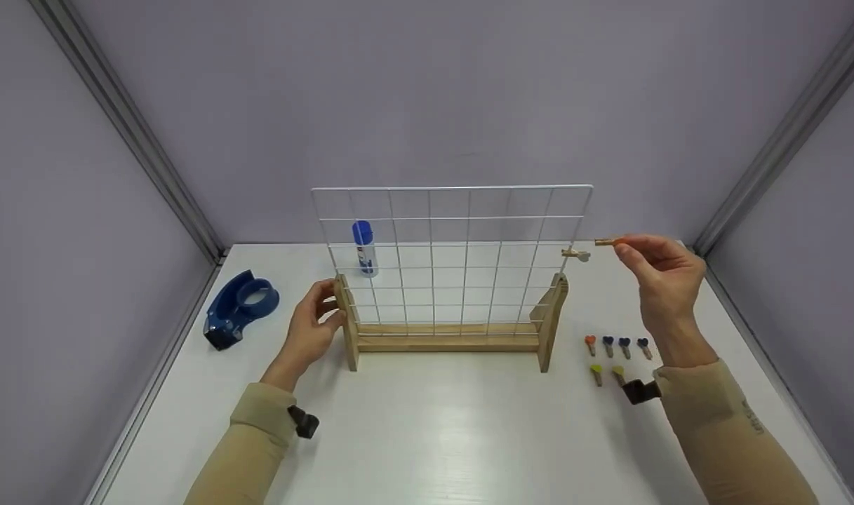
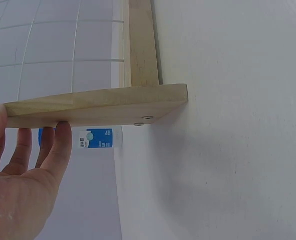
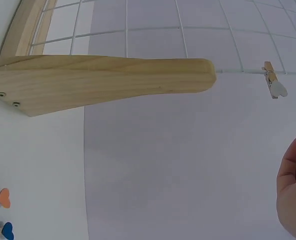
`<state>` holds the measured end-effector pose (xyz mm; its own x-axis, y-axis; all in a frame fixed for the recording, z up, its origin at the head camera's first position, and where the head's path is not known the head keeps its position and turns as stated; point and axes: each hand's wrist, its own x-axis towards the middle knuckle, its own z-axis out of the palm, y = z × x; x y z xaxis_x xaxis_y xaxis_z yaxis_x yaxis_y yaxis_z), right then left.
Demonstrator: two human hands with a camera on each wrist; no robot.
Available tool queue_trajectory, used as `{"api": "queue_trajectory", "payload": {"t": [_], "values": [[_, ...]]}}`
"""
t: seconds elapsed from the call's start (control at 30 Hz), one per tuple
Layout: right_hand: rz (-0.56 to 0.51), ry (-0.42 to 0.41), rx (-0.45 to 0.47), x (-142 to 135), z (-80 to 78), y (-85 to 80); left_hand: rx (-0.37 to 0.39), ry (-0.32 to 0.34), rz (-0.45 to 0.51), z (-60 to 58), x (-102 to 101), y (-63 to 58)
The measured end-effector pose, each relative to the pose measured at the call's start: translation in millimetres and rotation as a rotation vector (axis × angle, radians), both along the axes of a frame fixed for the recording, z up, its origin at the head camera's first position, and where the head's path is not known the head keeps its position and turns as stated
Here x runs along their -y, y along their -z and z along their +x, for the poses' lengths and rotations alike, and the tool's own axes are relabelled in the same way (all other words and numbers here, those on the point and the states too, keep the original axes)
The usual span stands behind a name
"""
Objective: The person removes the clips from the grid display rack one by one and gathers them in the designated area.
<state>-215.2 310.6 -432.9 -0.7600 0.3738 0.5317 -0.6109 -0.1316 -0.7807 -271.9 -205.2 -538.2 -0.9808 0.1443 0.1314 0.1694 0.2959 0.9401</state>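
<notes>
A white wire grid stands upright in a wooden base with two side posts. My left hand holds the left wooden post, thumb at its edge and fingertips against its outer face. To the right of the grid, my right hand pinches a small wooden clothespin with orange showing at the fingertips. Its tip points left at the grid, apart from it. Another clothespin with a pale grey heart is clipped on the grid's right side wire, above the right post.
Several heart clothespins lie at the right on the white table: an orange one, blue ones and yellow-green ones. A glue stick stands behind the grid. At the left lies a blue tape dispenser. Grey walls enclose the table.
</notes>
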Motion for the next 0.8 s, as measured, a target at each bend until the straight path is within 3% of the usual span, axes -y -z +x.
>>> {"api": "queue_trajectory", "payload": {"t": [0.33,0.6,0.8], "values": [[0.056,-0.002,0.071,-18.2,14.4,12.1,-0.007,-0.009,0.0,1.6,-1.4,-0.8],[0.121,0.051,0.219,-35.1,29.5,26.8,-0.015,-0.007,0.002,1.4,-1.2,0.0],[0.226,0.096,0.382,-51.6,38.1,40.9,0.001,-0.004,0.005,0.4,-0.9,0.7]]}}
